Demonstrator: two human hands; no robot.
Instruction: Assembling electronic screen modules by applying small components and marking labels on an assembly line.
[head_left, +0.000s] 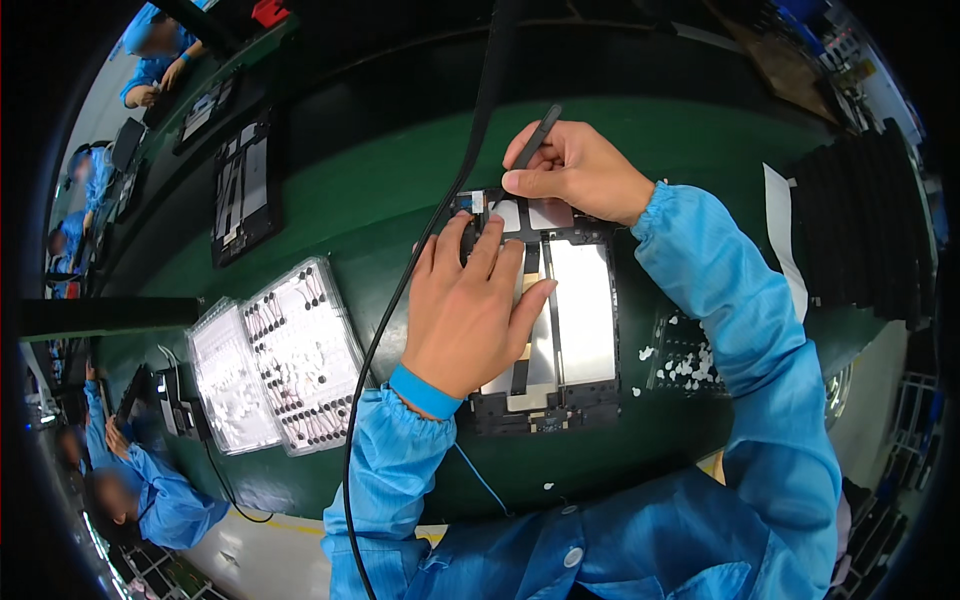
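An opened tablet (588,320) with a black frame and silver plates lies on the green bench in front of me. My left hand (468,315) rests over its left side, fingers spread and fingertips near the top edge. A blue band circles that wrist. My right hand (580,172) is closed round black tweezers (540,135) above the tablet's top edge. Their lower end points down to the parts beside my left fingertips. Whether the tips grip anything is too small to tell. A small white-and-blue piece (477,202) shows at the tablet's top left corner.
Clear trays (300,350) of small black round parts with wires sit to the left. Another tablet (243,190) lies farther back. White bits (690,370) cover a dark tray at right, near stacked black sheets (860,220). A black cable (400,290) crosses the view. Co-workers sit left.
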